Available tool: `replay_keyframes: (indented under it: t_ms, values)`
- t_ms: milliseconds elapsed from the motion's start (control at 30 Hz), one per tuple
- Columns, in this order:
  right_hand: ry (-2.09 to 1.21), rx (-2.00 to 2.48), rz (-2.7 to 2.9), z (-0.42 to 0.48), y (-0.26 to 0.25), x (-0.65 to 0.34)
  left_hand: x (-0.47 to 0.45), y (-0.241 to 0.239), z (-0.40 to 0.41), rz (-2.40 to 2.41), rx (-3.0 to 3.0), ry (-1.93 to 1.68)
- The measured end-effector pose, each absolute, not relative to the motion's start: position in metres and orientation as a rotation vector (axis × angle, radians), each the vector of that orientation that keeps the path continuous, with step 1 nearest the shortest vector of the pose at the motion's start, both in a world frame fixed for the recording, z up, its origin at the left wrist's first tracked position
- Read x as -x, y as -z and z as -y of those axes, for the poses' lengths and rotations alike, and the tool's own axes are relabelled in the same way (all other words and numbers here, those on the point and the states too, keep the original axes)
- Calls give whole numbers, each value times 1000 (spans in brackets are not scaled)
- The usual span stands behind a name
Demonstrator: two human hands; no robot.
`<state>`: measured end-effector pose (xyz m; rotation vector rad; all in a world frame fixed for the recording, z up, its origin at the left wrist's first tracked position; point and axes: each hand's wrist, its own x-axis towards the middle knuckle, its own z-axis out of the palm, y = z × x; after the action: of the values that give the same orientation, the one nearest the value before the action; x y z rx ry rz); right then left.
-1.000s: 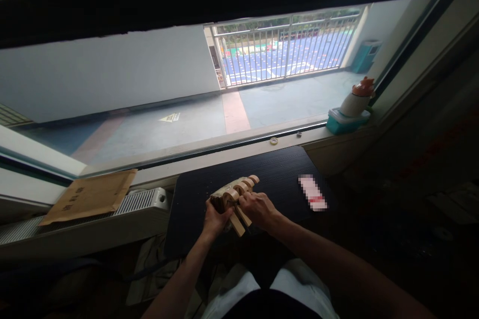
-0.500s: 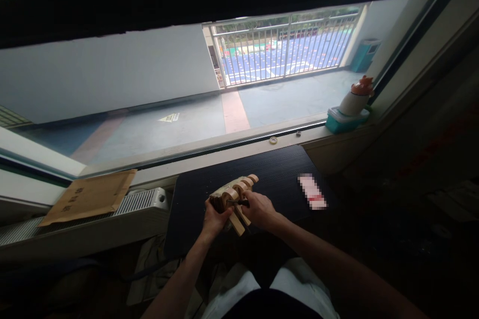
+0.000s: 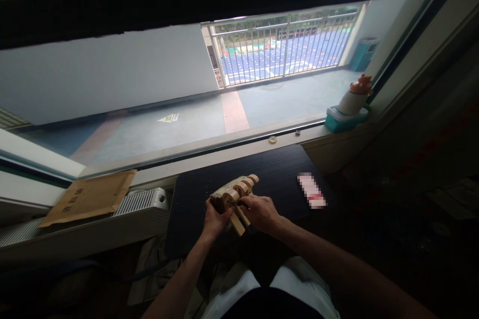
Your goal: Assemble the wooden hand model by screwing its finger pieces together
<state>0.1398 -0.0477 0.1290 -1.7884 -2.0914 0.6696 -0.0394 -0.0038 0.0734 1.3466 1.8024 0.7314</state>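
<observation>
The brown envelope [image 3: 90, 197] on the radiator [image 3: 140, 201], well left of the wooden piece, carries a row of dark printed characters too small to read. A white and red card [image 3: 312, 191] to the right of the wooden piece is blurred out, so nothing on it can be read.

The wooden piece [image 3: 234, 193] is pale, unfinished wood: a blocky body with several rounded, finger-like lobes side by side along its top and a flat slat sticking out beneath toward the person. Its long axis runs diagonally, from the near left end in the hands to the far right end, where the last lobe points toward the window sill [image 3: 239, 152]. It sits at the near edge of the dark tabletop [image 3: 277, 169], partly lifted in the hands.

The left hand [image 3: 215, 219] wraps the near left end of the wooden piece, its grip closed around the body. The right hand [image 3: 260, 212] lies just right of it, fingers curled shut on a thin dark tool [image 3: 236, 203] whose tip meets the wood between the lobes.

Beyond the wooden piece, on the sill, lie a small tape ring [image 3: 273, 139] and, farther right, a teal box [image 3: 346, 119] with a white and orange figurine [image 3: 355, 97] on top.
</observation>
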Motion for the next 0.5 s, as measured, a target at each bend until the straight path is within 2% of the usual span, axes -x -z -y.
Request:
replay_keyframes:
  t_ms: [167, 233, 300, 367, 500]
  values:
    - [-1204, 1826, 1541, 42, -116, -141, 41, -70, 4, -1791, -1398, -717]
    - [-1282, 1818, 1499, 41, -115, -140, 41, -71, 3, -1807, -1391, -718]
    - [-1172, 1863, 1613, 43, -120, -139, 41, -72, 3, -1808, -1376, -725]
    - [-903, 1882, 1865, 47, -128, -137, 40, -74, 3, -1801, -1355, -741]
    - [-424, 1640, 2433, 51, -141, -137, 38, -75, 3, -1790, -1303, -800]
